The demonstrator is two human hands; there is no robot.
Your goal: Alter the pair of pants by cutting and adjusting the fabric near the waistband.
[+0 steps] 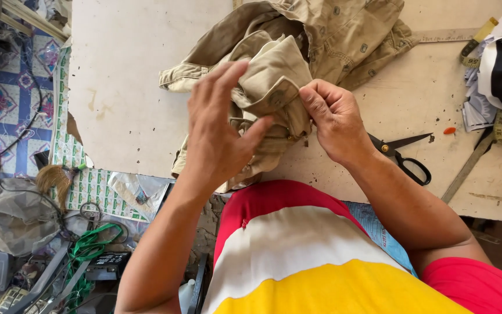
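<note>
A crumpled khaki garment (pixel 344 35) with buttons lies on the pale worktable (pixel 123 87) and is lifted toward me at its near end. My left hand (pixel 219 125) holds a fold of the garment, thumb pressed against the cloth and fingers spread above it. Pinching the same fold from the other side, close to a round button, is my right hand (pixel 335 119). Both hands meet over the table's near edge, above my red, white and yellow striped shirt.
Black-handled scissors (pixel 405 157) lie just right of my right wrist. A pile of fabric scraps (pixel 501 70) and a measuring tape (pixel 498 125) sit at the right edge, beside a long ruler (pixel 466 168). Cables, a green cord (pixel 88 247) and clutter fill the floor at left.
</note>
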